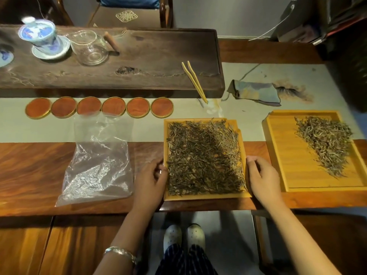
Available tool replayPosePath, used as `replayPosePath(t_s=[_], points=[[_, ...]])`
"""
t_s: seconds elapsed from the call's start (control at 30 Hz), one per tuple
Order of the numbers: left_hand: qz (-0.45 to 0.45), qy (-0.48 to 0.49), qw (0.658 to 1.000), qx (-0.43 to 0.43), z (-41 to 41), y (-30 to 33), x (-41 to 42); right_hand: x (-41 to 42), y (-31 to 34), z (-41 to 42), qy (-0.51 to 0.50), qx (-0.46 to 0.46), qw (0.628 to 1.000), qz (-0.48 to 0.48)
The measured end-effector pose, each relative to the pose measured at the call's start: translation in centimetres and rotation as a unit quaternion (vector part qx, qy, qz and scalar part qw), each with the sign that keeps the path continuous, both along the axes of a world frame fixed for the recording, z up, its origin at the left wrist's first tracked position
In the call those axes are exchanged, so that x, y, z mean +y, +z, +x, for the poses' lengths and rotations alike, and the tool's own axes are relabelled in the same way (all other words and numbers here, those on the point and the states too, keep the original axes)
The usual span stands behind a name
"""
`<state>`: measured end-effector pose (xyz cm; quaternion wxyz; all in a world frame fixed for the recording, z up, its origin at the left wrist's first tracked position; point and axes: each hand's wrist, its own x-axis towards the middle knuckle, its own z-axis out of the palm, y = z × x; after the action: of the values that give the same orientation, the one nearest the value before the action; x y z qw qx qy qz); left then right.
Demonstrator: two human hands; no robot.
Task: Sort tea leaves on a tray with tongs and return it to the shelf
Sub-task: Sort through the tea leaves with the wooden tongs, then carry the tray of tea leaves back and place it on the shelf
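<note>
A square bamboo tray (pixel 206 196) lies on the table in front of me, covered with dark tea leaves (pixel 202 155). My left hand (pixel 152 180) touches the tray's left edge with curled fingers. My right hand (pixel 262 175) touches its right edge the same way. Whether either hand grips the rim I cannot tell. A second bamboo tray (pixel 286 159) to the right holds a smaller heap of paler tea leaves (pixel 325 145). Yellow bamboo tongs (pixel 195 81) lie apart from both hands, leaning on the edge of the dark wooden tea board (pixel 158 56).
A crumpled clear plastic bag (pixel 99 161) lies left of the tray. Several round red coasters (pixel 99 107) line the cloth runner. A lidded porcelain cup (pixel 43 38) and a glass pitcher (pixel 89 47) stand on the tea board. A folded cloth (pixel 256 93) lies behind the right tray.
</note>
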<state>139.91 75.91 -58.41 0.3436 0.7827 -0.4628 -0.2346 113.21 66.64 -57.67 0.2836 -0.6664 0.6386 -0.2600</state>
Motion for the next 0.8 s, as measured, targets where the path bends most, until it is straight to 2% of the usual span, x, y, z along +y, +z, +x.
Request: replayPosePath(t_s=[0.2, 0.37, 0.57, 0.7, 0.8], points=[[0.002, 0.016, 0.999, 0.032, -0.4, 0.4, 0.2, 0.2, -0.1, 0.6, -0.025, -0.025, 0.999, 0.000], [-0.036, 0.027, 0.991, 0.129, -0.7, 1.0, 0.1, 0.5, 1.1, 1.7, -0.043, -0.110, 0.993, 0.010], [-0.069, 0.065, 0.972, 0.216, -0.3, 2.3, 0.8, 0.9, 3.3, 3.1, -0.035, -0.154, 0.988, -0.002], [-0.084, 0.102, 0.955, 0.266, 1.1, 5.3, 1.2, 0.8, 6.3, 4.5, -0.016, -0.176, 0.984, -0.008], [-0.110, 0.119, 0.953, 0.256, 3.1, 9.0, 1.0, 0.0, 9.5, 6.7, -0.012, -0.210, 0.978, -0.016]])
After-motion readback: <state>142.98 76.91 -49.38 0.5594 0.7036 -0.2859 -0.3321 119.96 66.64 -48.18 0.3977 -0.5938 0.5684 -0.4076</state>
